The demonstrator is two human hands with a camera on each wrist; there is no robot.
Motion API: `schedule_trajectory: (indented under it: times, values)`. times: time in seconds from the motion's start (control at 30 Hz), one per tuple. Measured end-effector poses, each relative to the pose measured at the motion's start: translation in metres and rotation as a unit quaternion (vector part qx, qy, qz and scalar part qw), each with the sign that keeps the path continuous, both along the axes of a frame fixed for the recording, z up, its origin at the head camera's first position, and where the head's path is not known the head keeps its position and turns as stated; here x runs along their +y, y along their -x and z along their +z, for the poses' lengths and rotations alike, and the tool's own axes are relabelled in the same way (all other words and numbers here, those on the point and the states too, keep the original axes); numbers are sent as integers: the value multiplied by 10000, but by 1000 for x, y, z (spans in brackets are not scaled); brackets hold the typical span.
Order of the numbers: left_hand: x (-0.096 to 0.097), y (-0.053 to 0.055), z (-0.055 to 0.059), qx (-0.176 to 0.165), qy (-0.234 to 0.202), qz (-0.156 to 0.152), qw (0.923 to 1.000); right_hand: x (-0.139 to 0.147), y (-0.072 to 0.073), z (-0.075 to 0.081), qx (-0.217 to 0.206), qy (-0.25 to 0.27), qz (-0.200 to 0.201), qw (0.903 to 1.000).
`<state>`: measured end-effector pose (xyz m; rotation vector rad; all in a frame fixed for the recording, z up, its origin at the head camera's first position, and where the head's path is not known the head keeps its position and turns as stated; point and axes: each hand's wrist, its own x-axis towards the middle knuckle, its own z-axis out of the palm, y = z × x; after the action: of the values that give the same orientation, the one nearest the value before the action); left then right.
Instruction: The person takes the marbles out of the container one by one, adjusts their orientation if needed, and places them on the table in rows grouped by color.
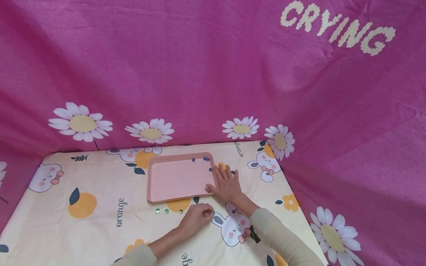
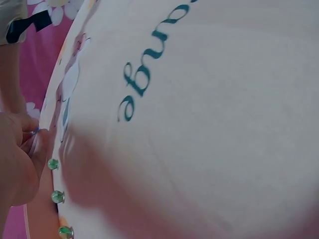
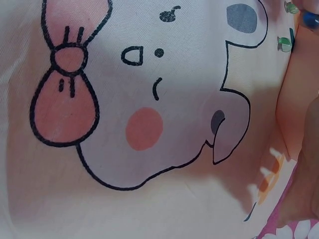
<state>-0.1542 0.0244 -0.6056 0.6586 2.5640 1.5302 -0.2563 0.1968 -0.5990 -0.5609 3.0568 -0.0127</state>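
My left hand (image 1: 195, 220) pinches a blue marble (image 3: 310, 20) between thumb and fingertips, just in front of the tray's near right corner. The pink tray (image 1: 176, 179) lies flat on the cloth. My right hand (image 1: 227, 186) rests with spread fingers on the tray's right rim. Several dark blue marbles (image 1: 193, 160) sit inside the tray, along its far side and near its right wall. Three green marbles (image 1: 166, 211) lie in a loose row on the cloth between the tray and my left hand; the left wrist view shows the same green marbles (image 2: 58, 196) close to that hand.
A cream cloth (image 1: 106, 236) printed with rabbits and oranges covers the table. Pink fabric (image 1: 199, 74) with daisies hangs behind and at both sides. A dark strap (image 1: 254, 235) shows by the right sleeve.
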Motion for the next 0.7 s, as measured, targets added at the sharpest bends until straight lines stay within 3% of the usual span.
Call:
schedule_trajectory:
  times: [0.43,0.7]
  values:
    - [1,-11,-10,-79,531,-28,9986,0,0,-1,-150,93,-86,9998]
    - [3,-11,-11,-81,743,-21,9972,-1,-1,2,-170,-56,-105,9998]
